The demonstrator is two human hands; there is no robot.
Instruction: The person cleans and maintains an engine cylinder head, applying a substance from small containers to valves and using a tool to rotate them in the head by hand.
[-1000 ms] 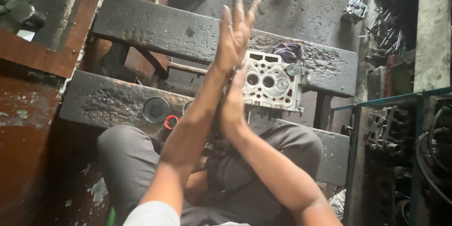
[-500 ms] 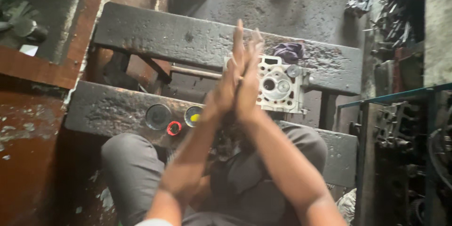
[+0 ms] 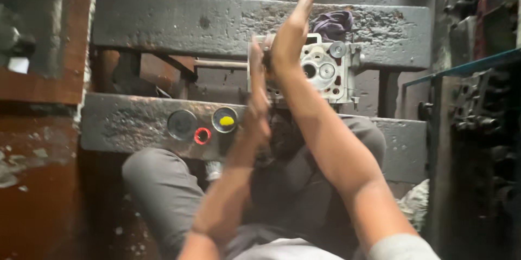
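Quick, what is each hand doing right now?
Left hand: open, fingers straight, holding nothing.
Right hand: open, fingers straight, holding nothing, raised above the metal engine part.

cylinder head (image 3: 325, 70): its left part is hidden behind the raised right hand (image 3: 290, 32) and left hand (image 3: 258, 103).
hands: motion-blurred, so finger contact cannot be told.
purple rag (image 3: 332, 23): lower part hidden behind the cylinder head, at the far beam's (image 3: 163, 24) right end.
forearms: cut off by the bottom edge.
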